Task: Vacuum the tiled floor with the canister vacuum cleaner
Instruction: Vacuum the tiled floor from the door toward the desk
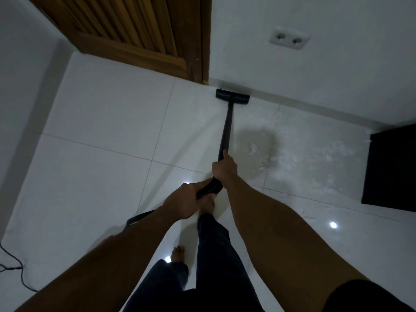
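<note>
A black vacuum wand (227,126) runs from my hands to the floor head (233,96), which lies flat on the white tiled floor (108,136) against the base of the far wall. My right hand (224,165) grips the wand's lower end. Behind it my left hand (183,203) grips the black handle (210,189). A stretch of black hose (137,219) shows under my left forearm. The canister itself is out of view. White fluff and crumbs (290,161) lie scattered on the tiles right of the wand.
A wooden louvred door (139,32) stands at the back left, next to the floor head. A wall socket (290,38) sits above. A dark cabinet (392,170) stands at right. A thin black cable (20,271) trails at bottom left. My bare feet (206,204) are below the handle.
</note>
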